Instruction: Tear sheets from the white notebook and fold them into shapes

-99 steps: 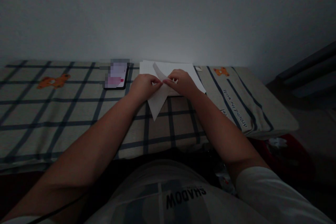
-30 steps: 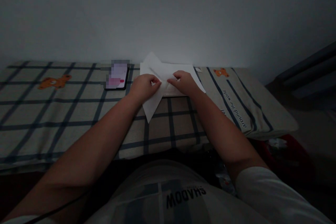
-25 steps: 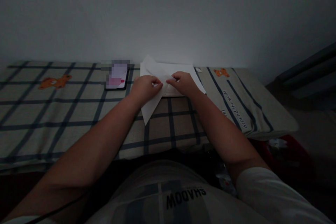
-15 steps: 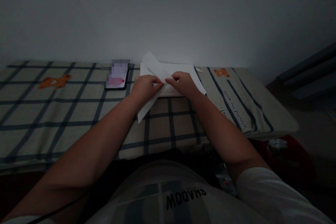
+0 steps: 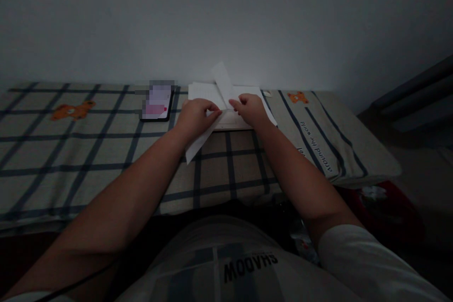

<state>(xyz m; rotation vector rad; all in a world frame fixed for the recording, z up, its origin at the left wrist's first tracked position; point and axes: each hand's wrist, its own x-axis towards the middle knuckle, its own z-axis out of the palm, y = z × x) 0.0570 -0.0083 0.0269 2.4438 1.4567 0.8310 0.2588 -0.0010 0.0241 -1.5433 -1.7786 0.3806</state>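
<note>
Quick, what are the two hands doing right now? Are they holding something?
Left hand: closed, pinching the folded paper.
Right hand: closed, pinching the same folded paper.

Plaid cloth (image 5: 88, 151) spread across the middle. Orange bear (image 5: 72, 109) printed at left, second bear (image 5: 297, 97) right of centre. Phone (image 5: 156, 104) left of centre, screen blurred. Grey wall (image 5: 226, 19) above. Red object (image 5: 389, 207) at lower right
</note>
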